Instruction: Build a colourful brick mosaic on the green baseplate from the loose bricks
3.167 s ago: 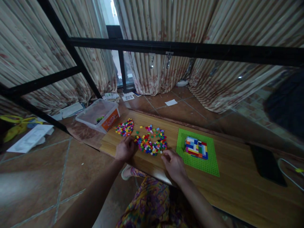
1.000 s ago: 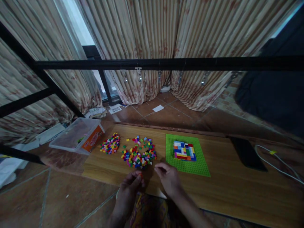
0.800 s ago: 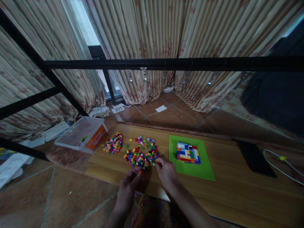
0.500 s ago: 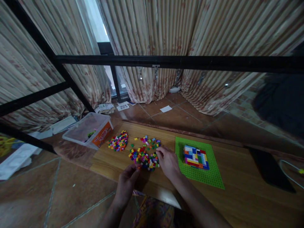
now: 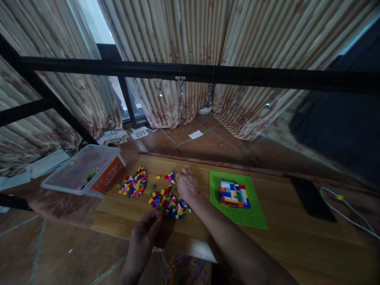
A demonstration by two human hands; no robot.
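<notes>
My left hand [image 5: 145,230] is at the table's near edge, thumb and fingers pinched on a small orange brick [image 5: 159,216]. Just beyond it lies a loose pile of small multicoloured bricks [image 5: 173,205], with a larger blue square piece [image 5: 157,202] on its left side. My right hand [image 5: 187,186] reaches over the far right side of this pile, back of the hand up. Its fingers bend down among the bricks, and their tips are hidden. Right of it, a layered block of multicoloured bricks [image 5: 234,194] stands on a green baseplate [image 5: 252,215].
Further left on the wooden table [image 5: 115,209] is a second brick heap [image 5: 133,182]. A clear plastic box [image 5: 74,170] with an orange label stands beyond the table's left end. A black flat object [image 5: 311,200] and a white cable [image 5: 350,209] lie at right.
The view has swung to the right. My right hand has moved from the pile's right edge to its far side. My left hand keeps the orange brick near the pile's front.
</notes>
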